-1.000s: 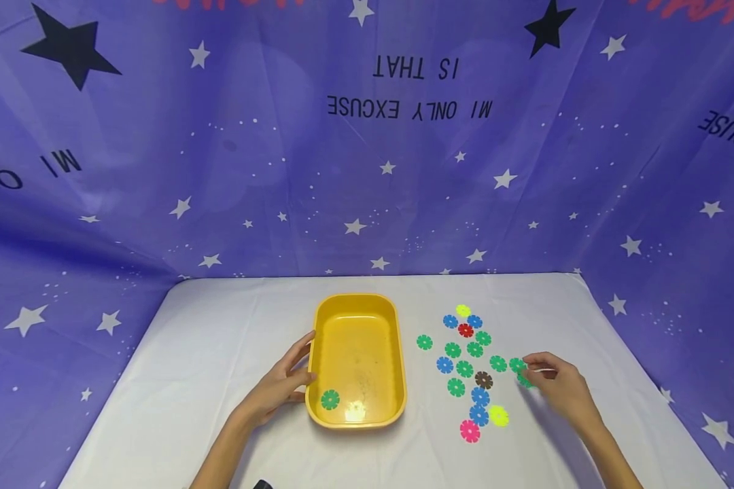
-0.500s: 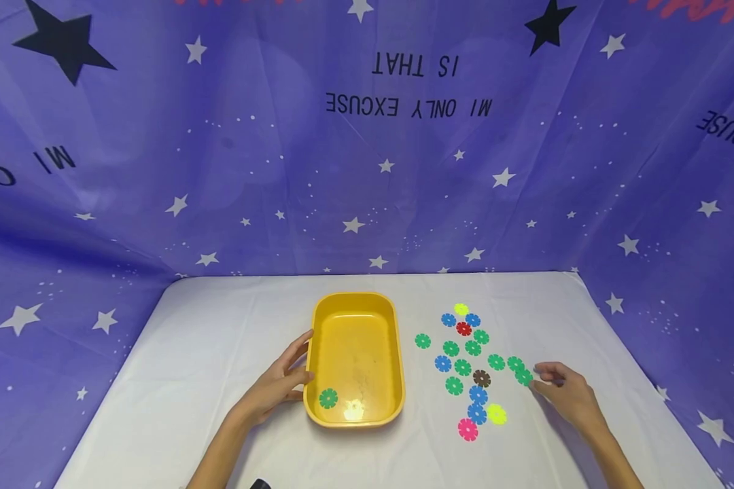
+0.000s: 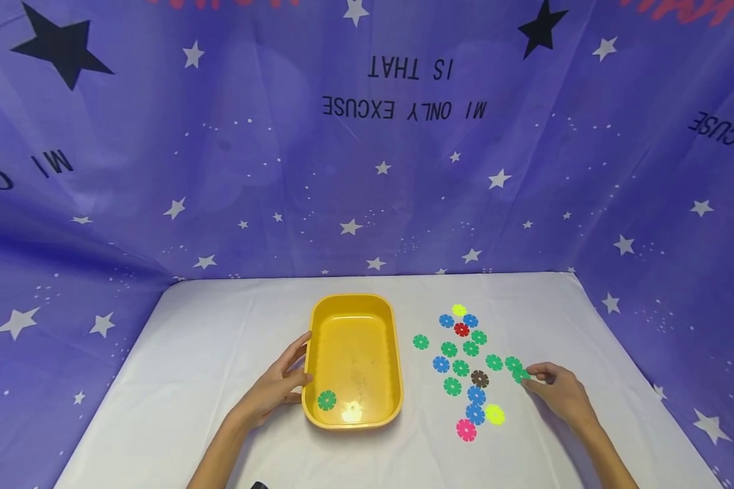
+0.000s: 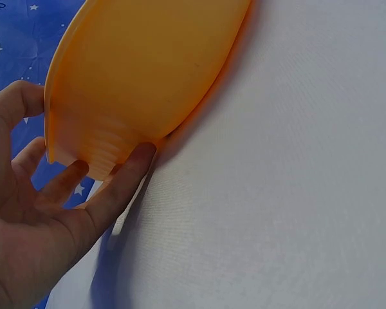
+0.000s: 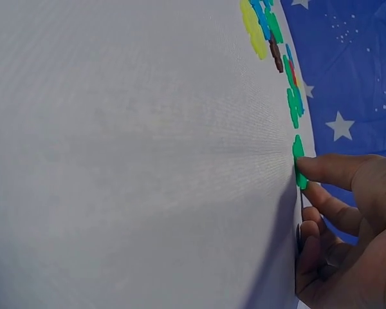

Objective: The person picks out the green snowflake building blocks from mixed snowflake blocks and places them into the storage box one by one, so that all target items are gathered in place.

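In the head view my left hand holds the left side of a yellow plastic tray. Its thumb lies over the rim, and the left wrist view shows other fingers against the outer wall. A green notched plastic disc lies inside, near the tray's front left corner. At the right, my right hand pinches the edge of another green disc, which overlaps a second green disc. In the right wrist view the thumb presses on a green disc, with a finger at its edge.
Several loose discs lie flat between tray and right hand, among them a brown disc, a red disc and a pink disc. Purple starry cloth hangs behind the white-covered table. A black object shows at the bottom edge.
My right hand drew back slightly to the right from the overlapping green discs, then came back left to the nearer one's edge. The left hand and tray keep their place.
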Motion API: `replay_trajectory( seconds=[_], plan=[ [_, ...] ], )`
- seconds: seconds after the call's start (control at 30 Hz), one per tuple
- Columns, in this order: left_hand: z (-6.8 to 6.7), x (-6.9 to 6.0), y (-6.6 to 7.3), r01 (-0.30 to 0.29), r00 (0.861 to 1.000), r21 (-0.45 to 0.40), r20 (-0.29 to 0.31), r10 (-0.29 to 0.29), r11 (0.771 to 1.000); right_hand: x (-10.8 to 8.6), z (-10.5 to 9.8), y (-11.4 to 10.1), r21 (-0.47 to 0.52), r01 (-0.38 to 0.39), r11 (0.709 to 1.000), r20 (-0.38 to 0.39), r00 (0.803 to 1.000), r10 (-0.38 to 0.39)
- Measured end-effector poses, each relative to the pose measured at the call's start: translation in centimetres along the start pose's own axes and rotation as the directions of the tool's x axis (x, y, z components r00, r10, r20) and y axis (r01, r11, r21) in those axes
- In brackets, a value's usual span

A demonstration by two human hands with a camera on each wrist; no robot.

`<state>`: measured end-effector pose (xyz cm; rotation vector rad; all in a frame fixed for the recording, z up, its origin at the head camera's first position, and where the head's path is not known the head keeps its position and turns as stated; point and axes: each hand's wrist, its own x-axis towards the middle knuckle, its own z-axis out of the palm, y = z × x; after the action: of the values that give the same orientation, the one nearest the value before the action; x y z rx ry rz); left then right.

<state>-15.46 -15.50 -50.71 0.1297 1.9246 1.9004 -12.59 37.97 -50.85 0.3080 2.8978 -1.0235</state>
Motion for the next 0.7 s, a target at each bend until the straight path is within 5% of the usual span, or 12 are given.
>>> replay_trajectory(
  seconds=[0.4,0.7],
  plan=[
    [-0.1,0.0,0.0,-0.005,1.0,0.002,0.009,0.005,1.0,0.3,-0.1,-0.7,-0.019,-0.014,1.0,0.02,1.0,0.015],
    [-0.1,0.1,-0.1,-0.004,1.0,0.002,0.006,0.004,1.0,0.0,-0.2,-1.2,0.087,-0.044,0.995,0.076,0.996,0.037]
  ],
)
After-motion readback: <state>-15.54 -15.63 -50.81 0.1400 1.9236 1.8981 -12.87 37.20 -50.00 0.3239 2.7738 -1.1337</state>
